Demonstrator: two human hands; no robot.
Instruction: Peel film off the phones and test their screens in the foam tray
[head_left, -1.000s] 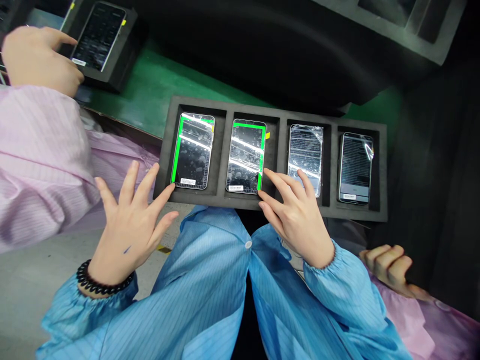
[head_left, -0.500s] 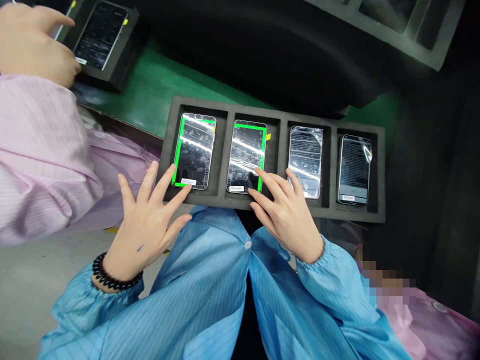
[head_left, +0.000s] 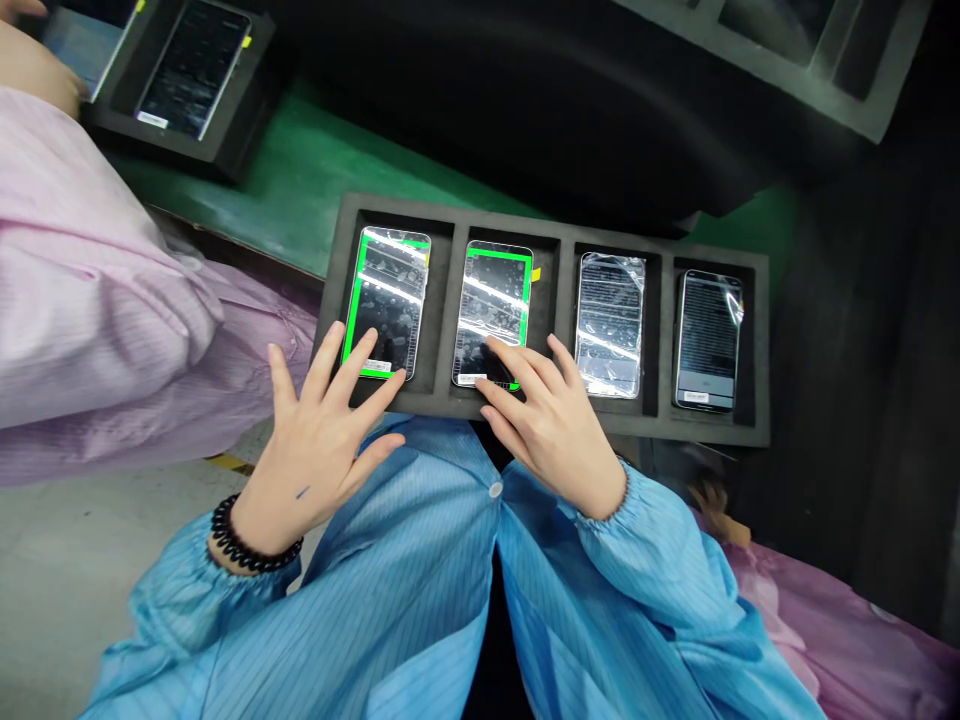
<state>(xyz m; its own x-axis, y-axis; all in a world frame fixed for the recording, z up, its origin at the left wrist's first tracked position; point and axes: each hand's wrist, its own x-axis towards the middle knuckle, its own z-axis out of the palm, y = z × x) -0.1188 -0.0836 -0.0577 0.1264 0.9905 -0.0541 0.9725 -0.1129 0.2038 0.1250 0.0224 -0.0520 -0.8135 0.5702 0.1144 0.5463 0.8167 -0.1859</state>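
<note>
Four phones, one to each compartment of a dark foam tray [head_left: 697,430]. First phone [head_left: 386,310], far left: green bands along top, left side and part of the bottom; white label near the lower edge. Second phone [head_left: 495,295]: green along top and right side, with a short stretch at the lower right corner; white label at lower left; yellow tab [head_left: 536,274] at its right side. Third phone [head_left: 611,320]: glossy film, strong reflections. Fourth phone [head_left: 709,335], far right: small text, pale band beneath, white label. Left hand [head_left: 311,450]: fingers spread apart, clamped on nothing, forefinger at the first phone's lower right corner; black coil band [head_left: 251,552] at the wrist. Right hand [head_left: 551,430]: fingers bent and apart, clamped on nothing, forefinger beside the second phone's label, middle fingertip over its screen; whether each fingertip presses, cannot tell. Beyond: green bench [head_left: 322,170]; at upper left, another tray [head_left: 225,150] with a dark-screened phone [head_left: 195,70], a co-worker's hand [head_left: 34,70] near it, pink sleeve [head_left: 82,270]; at right, a second pink sleeve [head_left: 825,600].
</note>
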